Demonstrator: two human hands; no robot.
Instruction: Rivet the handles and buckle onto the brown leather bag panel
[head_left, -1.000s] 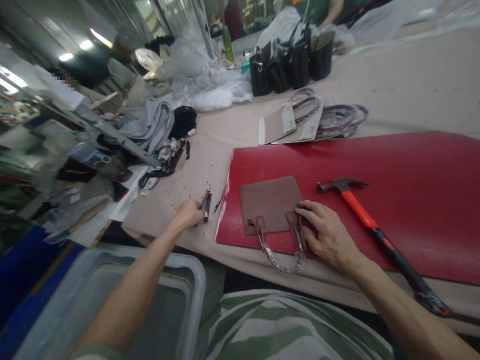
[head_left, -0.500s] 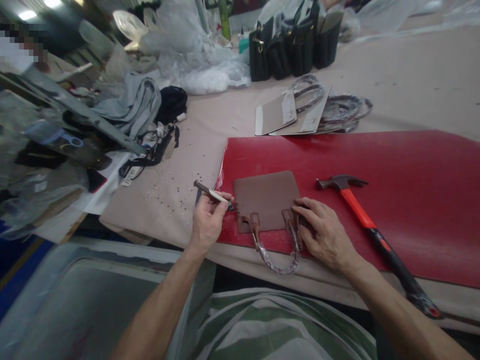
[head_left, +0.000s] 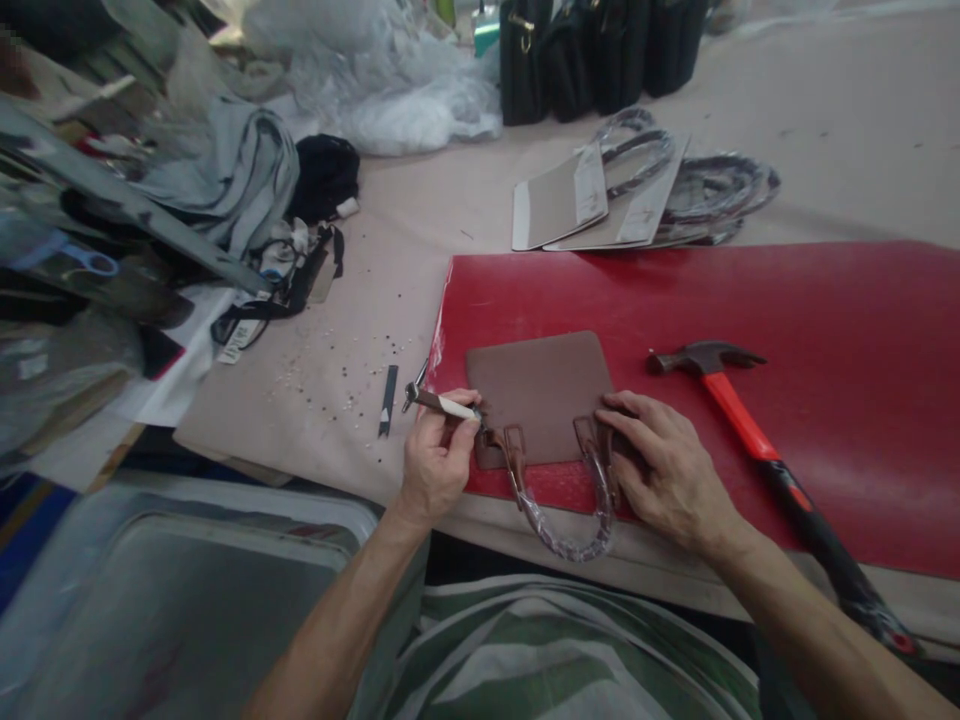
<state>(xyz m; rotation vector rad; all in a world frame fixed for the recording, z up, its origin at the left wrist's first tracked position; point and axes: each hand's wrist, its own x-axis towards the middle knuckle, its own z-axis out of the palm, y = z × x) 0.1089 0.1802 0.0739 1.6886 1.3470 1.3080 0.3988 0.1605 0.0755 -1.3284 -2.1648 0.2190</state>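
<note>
My left hand (head_left: pixel 439 465) is closed round a metal hand punch (head_left: pixel 433 402) whose shaft is partly wrapped in white. The punch slants, its lower tip at the left edge of a brown leather panel (head_left: pixel 536 385); my fingers hide the exact contact. A plastic-wrapped bag handle (head_left: pixel 574 550) lies on the panel by its two leather tabs, its loop hanging toward me. My right hand (head_left: pixel 664 465) grips the panel's right edge beside the right tab, fingers bent and thumb mostly hidden. To its right lies a claw hammer (head_left: pixel 739 410) with a red and black grip.
Under the work is a red board (head_left: pixel 847 400). Beyond it lie panels with wrapped handles (head_left: pixel 562 200) and several black bags (head_left: pixel 570 70). Left of the board are a dark flat strip (head_left: pixel 388 400) and scattered small bits. A grey plastic bin (head_left: pixel 247 510) stands below the table edge.
My left hand has brought the punch slightly right, closer to the panel's left edge. The view has tilted down a little. My right hand keeps its place on the panel.
</note>
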